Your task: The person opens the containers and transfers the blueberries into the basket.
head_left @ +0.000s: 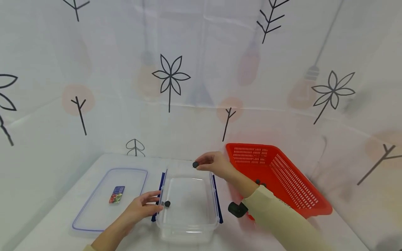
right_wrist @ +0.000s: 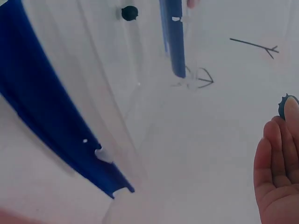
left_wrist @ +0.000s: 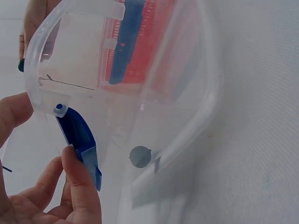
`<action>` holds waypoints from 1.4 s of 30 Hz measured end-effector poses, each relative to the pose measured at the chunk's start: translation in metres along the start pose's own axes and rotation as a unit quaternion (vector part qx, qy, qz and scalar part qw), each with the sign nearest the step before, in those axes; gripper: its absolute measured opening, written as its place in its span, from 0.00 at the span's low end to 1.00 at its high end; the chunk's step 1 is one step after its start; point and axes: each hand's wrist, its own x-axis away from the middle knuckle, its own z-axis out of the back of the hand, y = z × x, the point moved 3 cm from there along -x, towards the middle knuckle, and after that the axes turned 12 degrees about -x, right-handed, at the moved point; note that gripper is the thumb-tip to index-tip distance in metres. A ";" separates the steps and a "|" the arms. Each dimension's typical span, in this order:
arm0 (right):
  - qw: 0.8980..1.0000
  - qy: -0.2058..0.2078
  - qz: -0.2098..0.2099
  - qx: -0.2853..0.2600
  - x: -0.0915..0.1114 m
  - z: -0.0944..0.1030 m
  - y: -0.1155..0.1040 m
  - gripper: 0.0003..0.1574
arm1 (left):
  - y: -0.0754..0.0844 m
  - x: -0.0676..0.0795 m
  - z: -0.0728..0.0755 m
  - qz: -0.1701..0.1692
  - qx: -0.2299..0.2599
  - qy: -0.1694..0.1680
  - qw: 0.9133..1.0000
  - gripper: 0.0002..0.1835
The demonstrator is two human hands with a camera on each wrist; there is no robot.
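A clear plastic box (head_left: 188, 230) without its lid stands in the middle, its blue side latches (left_wrist: 81, 135) hanging folded down. My left hand (head_left: 142, 209) holds its left side, thumb by the rim and fingers against the latch. Above the far right part of the box, my right hand (head_left: 216, 164) pinches a small dark round piece (head_left: 195, 164) with a notched edge between thumb and fingers. A similar dark round piece (head_left: 168, 204) lies inside the box near its left wall. The right wrist view shows the pinched piece (right_wrist: 283, 106) partly covered by the thumb.
A red slotted basket (head_left: 284, 198) stands to the right with small dark pieces (head_left: 258, 181) in it, partly behind the right arm. To the left lies a clear lid (head_left: 94, 218) with a blue edge and a printed label (head_left: 117, 194). A patterned white sheet (head_left: 201, 80) hangs behind.
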 end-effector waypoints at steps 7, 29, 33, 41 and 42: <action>0.999 0.051 -0.001 0.007 0.012 0.038 0.010 0.12 | -0.001 0.001 0.000 -0.002 -0.004 -0.002 1.000 0.34; 0.977 0.171 -0.074 0.103 0.065 0.174 0.065 0.27 | 0.002 0.001 0.000 0.007 -0.009 0.006 1.000 0.34; 0.974 0.173 -0.084 0.117 0.070 0.190 0.075 0.28 | 0.003 0.002 0.000 0.006 -0.009 0.005 1.000 0.34; 0.964 0.183 -0.131 0.143 0.082 0.210 0.093 0.29 | 0.001 0.001 0.000 0.008 -0.009 0.004 1.000 0.34; 0.962 0.185 -0.134 0.147 0.083 0.212 0.096 0.29 | 0.001 0.001 0.000 0.008 -0.009 0.004 1.000 0.34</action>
